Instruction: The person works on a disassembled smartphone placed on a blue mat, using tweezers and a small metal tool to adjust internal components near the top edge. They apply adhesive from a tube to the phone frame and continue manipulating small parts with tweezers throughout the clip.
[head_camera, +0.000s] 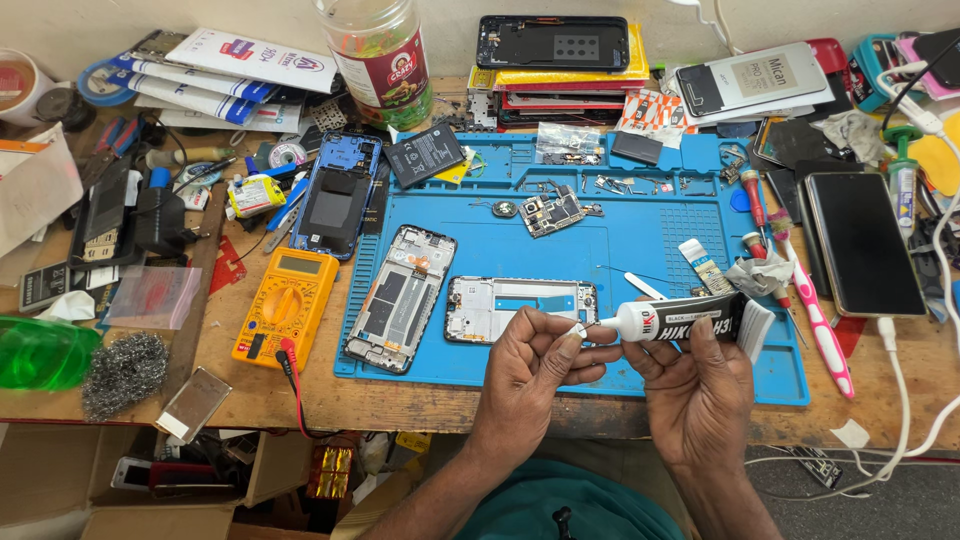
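My right hand (700, 385) holds a black glue tube (690, 318) with a white neck, lying level and pointing left. The fingers of my left hand (530, 370) pinch the small white cap (577, 329) at the tube's tip. Both hands hover over the front edge of a blue work mat (620, 250). Just behind my left hand a phone frame (520, 308) lies flat on the mat. A second phone frame (400, 297) lies tilted to its left.
A yellow multimeter (285, 305) with red and black leads sits left of the mat. A dark phone (862, 243) on a white cable and a pink toothbrush (812, 305) lie to the right. Circuit board (552, 211), battery (425, 155), plastic jar (380, 55), stacked phone parts behind.
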